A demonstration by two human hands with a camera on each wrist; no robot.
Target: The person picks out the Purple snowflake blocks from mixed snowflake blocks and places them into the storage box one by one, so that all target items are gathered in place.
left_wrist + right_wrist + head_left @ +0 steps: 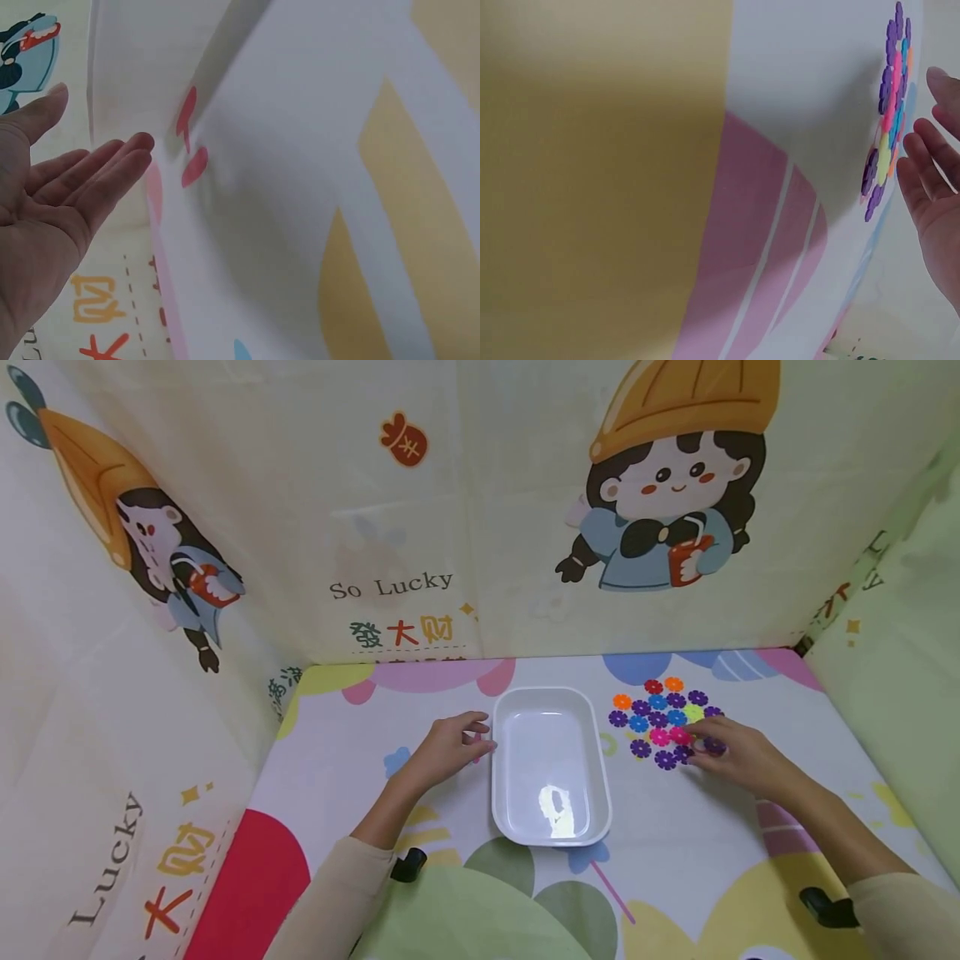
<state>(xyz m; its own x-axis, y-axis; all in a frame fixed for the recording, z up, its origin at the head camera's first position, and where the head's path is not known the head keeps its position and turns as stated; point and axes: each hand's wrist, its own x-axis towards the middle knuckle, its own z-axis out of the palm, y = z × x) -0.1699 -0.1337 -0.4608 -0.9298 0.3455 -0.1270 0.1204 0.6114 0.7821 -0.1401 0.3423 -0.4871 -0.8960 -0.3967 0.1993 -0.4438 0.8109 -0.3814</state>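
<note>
A white rectangular tray (551,764) lies on the table with nothing in it. Beside its left rim is the left hand (448,747), fingers relaxed and holding nothing; the left wrist view shows the same hand (60,195) with its palm bare. To the right of the tray lies a cluster of flower-shaped pieces (657,719) in purple, blue, pink, orange, red and yellow. Over the cluster's right edge is the right hand (738,756), its fingers loosely bent. In the right wrist view the right hand (934,180) is beside the pieces (889,97), with nothing visible between thumb and fingers.
A patterned cloth (420,693) covers the table. Printed fabric (510,510) stands behind it and on both sides. Sleeves (337,893) with dark straps reach in from the front edge of the head view.
</note>
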